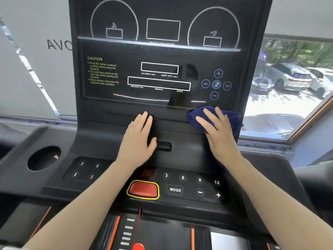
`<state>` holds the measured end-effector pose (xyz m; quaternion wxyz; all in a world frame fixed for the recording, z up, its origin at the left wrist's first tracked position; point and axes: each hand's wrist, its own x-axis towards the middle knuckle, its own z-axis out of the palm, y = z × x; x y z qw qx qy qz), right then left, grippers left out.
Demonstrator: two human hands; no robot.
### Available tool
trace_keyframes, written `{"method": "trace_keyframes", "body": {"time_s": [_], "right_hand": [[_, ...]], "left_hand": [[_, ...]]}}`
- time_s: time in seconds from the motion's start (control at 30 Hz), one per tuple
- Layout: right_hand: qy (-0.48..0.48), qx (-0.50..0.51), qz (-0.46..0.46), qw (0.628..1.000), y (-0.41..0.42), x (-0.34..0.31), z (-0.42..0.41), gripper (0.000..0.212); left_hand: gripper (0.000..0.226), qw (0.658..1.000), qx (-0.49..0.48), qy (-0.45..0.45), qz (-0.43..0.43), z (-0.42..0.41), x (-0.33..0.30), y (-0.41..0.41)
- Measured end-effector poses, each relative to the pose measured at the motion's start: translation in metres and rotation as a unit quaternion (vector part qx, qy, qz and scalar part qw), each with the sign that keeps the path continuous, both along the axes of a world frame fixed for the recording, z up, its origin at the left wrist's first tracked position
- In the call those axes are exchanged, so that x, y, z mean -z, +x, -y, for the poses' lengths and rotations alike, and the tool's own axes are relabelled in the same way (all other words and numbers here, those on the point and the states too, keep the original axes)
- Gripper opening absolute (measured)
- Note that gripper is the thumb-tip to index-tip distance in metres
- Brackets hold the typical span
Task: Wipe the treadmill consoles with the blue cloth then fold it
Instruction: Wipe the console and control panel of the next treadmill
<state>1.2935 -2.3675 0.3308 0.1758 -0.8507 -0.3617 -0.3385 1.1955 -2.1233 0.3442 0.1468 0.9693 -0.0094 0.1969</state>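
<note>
Under the right hand, the blue cloth lies bunched on the ledge of the treadmill console, just below the dark display panel; the fingers are straight and pressed flat on it. The left hand rests beside it, fingers straight, holding nothing. Nearer than both hands sits the red stop button.

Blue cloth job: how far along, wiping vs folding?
Done: cannot tell which surfaces are already wiped; the display panel shows only glare. In hand: wiping. The right hand presses the bunched blue cloth flat against the lower right of the console ledge, while the left hand rests open on the console beside it. Left: the button panel below is not being touched, and folding has not started.
</note>
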Motion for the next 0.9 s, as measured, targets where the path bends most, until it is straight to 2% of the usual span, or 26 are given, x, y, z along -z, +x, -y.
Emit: {"method": "trace_keyframes", "body": {"time_s": [0.13, 0.23, 0.33, 0.4, 0.5, 0.63, 0.7, 0.8, 0.9], "right_hand": [[-0.021, -0.002, 0.040, 0.999, -0.001, -0.005, -0.034, 0.051], [-0.073, -0.018, 0.041, 0.996, -0.004, -0.008, -0.069, 0.050], [-0.109, -0.004, 0.046, 0.993, 0.000, -0.012, -0.047, 0.053], [-0.050, 0.058, 0.022, 0.997, -0.003, -0.005, -0.009, 0.052], [0.052, 0.144, -0.065, 0.986, -0.026, 0.010, 0.030, 0.051], [0.117, 0.170, -0.192, 0.959, -0.055, 0.018, 0.005, 0.052], [0.083, 0.159, -0.220, 0.959, -0.068, 0.021, -0.010, 0.047], [-0.025, 0.118, -0.230, 0.966, -0.092, 0.028, -0.040, 0.042], [-0.050, 0.127, -0.251, 0.958, -0.114, 0.025, -0.078, 0.041]], "left_hand": [[0.053, 0.999, -0.013, -0.032, 0.002, -0.004, -0.005, -0.002], [0.056, 1.000, 0.006, -0.007, -0.005, -0.011, -0.006, -0.002], [0.059, 0.999, 0.033, 0.030, -0.016, -0.018, -0.005, 0.000], [0.066, 0.997, 0.052, 0.058, -0.022, -0.023, -0.005, 0.001], [0.082, 0.989, 0.089, 0.113, -0.030, -0.031, -0.004, 0.001], [0.119, 0.978, 0.143, 0.141, -0.062, -0.047, -0.008, -0.003], [0.126, 0.972, 0.163, 0.152, -0.069, -0.055, -0.012, -0.004], [0.123, 0.966, 0.187, 0.159, -0.075, -0.061, -0.016, -0.002], [0.117, 0.963, 0.188, 0.178, -0.071, -0.063, -0.015, -0.001]]}}
